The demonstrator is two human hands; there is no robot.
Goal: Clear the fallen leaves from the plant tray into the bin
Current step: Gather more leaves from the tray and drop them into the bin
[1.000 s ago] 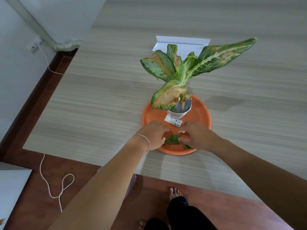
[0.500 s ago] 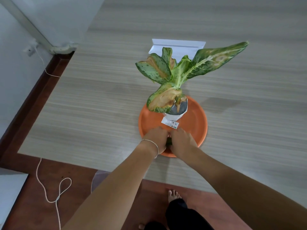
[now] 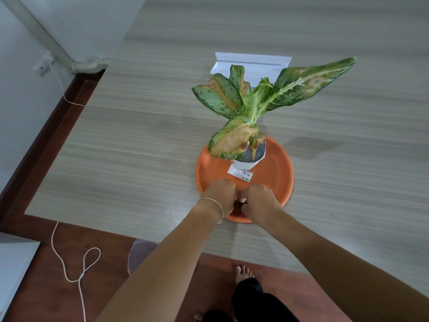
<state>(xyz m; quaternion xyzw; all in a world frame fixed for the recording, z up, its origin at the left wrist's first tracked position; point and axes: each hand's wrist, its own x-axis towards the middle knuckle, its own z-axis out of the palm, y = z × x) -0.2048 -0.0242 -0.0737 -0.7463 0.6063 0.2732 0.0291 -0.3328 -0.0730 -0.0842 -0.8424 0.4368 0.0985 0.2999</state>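
Observation:
A round orange plant tray (image 3: 276, 173) sits on the grey wood-grain table. In it stands a white pot (image 3: 256, 159) with a variegated plant (image 3: 253, 105); some of its leaves are browned. My left hand (image 3: 220, 196) and my right hand (image 3: 262, 201) are pressed together over the tray's near part. Both have their fingers curled closed around the fallen leaves (image 3: 237, 204). Only a dark sliver of leaf shows between the knuckles.
A white box-like object (image 3: 253, 65) lies behind the plant. A white label (image 3: 240, 176) hangs from the pot. Below the table's near edge is brown floor with a pale round object (image 3: 140, 254), a looped white cord (image 3: 79, 273) and my bare foot (image 3: 243, 273).
My hands were apart with green leaves visible between them. They have drawn together and closed over the leaves, which are now almost hidden.

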